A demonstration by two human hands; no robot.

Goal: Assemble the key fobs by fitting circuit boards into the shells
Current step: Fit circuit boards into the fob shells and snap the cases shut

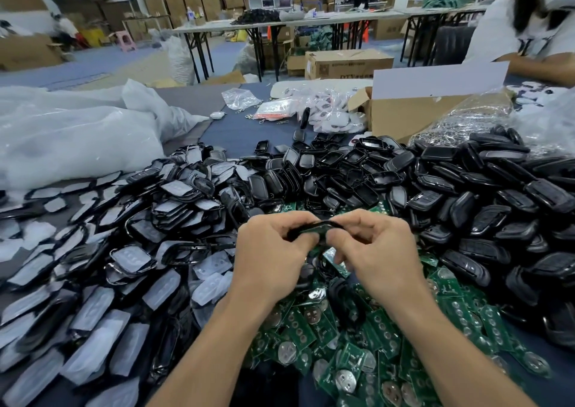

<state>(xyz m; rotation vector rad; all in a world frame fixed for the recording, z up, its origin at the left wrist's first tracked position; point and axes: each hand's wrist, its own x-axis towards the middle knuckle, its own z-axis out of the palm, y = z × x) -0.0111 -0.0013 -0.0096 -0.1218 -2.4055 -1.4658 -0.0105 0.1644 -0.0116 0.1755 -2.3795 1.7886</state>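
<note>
Pinching 1 shell (326, 223) between them, the left hand (270, 251) and right hand (376, 251) each curl their fingers round an end, above the near pile of boards (342, 344). The shell's long axis runs left to right, edge-on. A green board (312, 229) sits along it and probably needs pressing home. Neither hand is nearer.

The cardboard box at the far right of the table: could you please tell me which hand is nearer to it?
Right. Both hands grip one shell; the right hand is below-left of the cardboard box, the left hand farther left.
</note>
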